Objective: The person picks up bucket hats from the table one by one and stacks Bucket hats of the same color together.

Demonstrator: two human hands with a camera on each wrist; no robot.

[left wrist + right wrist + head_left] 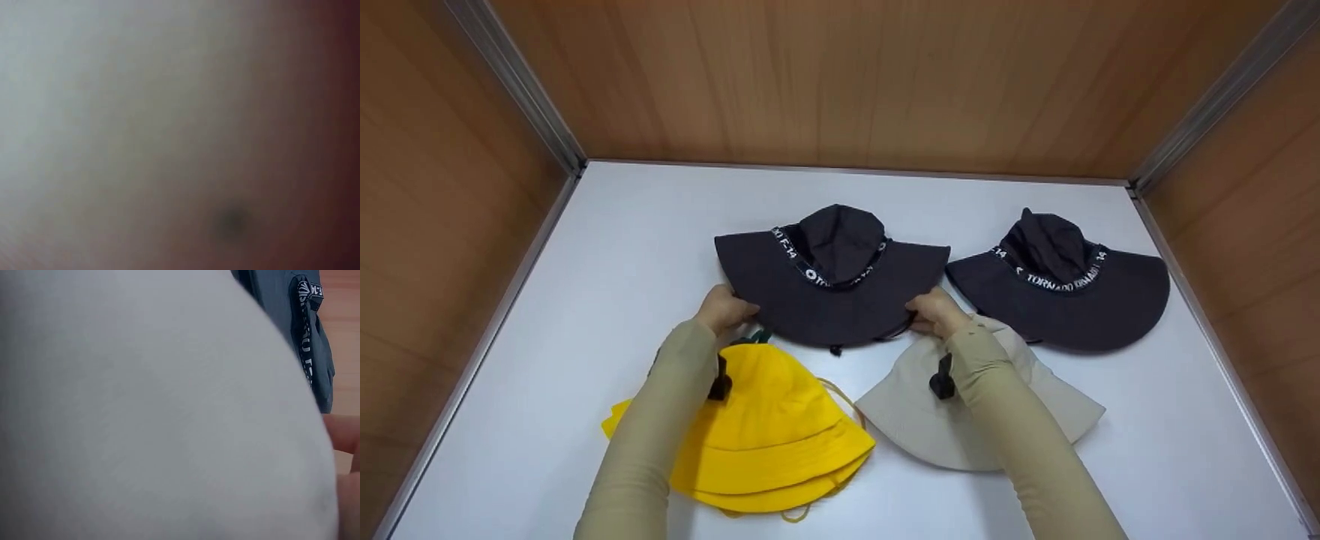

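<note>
In the head view a dark wide-brimmed sun hat (829,319) lies at the middle, its crown toward the back wall and white lettering round the inner band. My left hand (725,309) pinches the left side of its brim. On the brim's right side, my right hand (936,310) grips the edge, with a thin dark cord beside the fingers. Below the left wrist sits a yellow bucket hat (772,405); a beige bucket hat (930,420) lies beneath the right forearm. Pale cloth fills most of the right wrist view, and the left wrist view is just blur.
A second dark sun hat (1080,315) lies at the right, close to the first one's brim. Under the yellow hat another yellow brim shows, with loose cords. Wooden panels (855,82) with metal corner strips enclose the white table (510,360) at the back and sides.
</note>
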